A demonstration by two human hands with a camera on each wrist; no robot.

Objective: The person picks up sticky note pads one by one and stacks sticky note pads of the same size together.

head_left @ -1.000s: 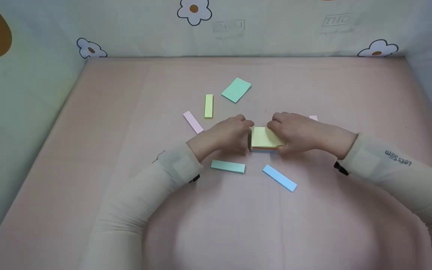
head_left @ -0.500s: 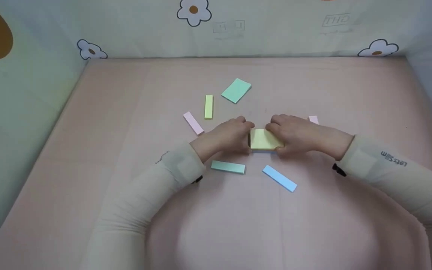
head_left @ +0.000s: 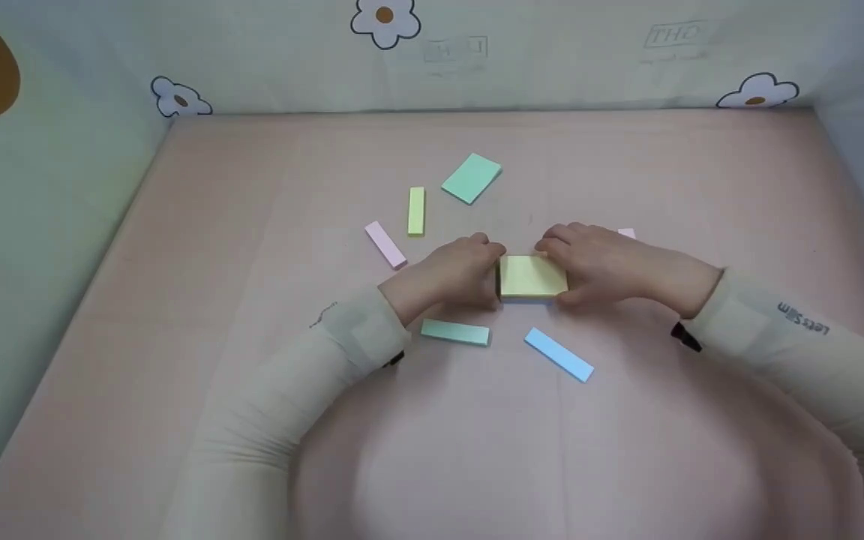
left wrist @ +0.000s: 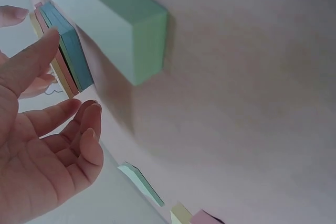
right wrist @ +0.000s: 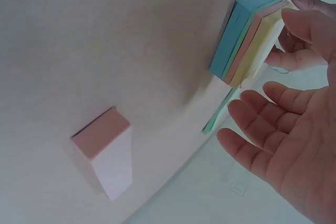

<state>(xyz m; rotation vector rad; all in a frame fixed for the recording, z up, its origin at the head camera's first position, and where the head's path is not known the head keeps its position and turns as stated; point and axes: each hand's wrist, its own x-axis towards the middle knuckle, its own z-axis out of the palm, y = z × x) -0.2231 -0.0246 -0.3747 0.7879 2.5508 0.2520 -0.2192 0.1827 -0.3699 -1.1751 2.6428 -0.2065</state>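
Observation:
A stack of sticky note pads (head_left: 533, 276) lies on the pink cloth, yellow on top with pink, green and blue layers below. My left hand (head_left: 451, 271) holds the left end of the stack between thumb and index finger, the other fingers curled in the left wrist view. At the right end is my right hand (head_left: 598, 259), its thumb by the near corner. In the right wrist view, the fingers of that hand (right wrist: 294, 145) are loosely bent and apart from the stack (right wrist: 239, 51).
Around the stack lie a green pad (head_left: 471, 178), a narrow yellow pad (head_left: 416, 211), a pink strip pad (head_left: 385, 245), a green strip pad (head_left: 455, 332) and a blue strip pad (head_left: 559, 355). Another pink pad (head_left: 627, 233) is partly hidden behind the right wrist. Fabric walls (head_left: 552, 60) enclose the cloth.
The right hand has loosened and shifted slightly right, uncovering the whole yellow top. An orange edge that showed at the stack's front is no longer visible. My left hand has barely moved.

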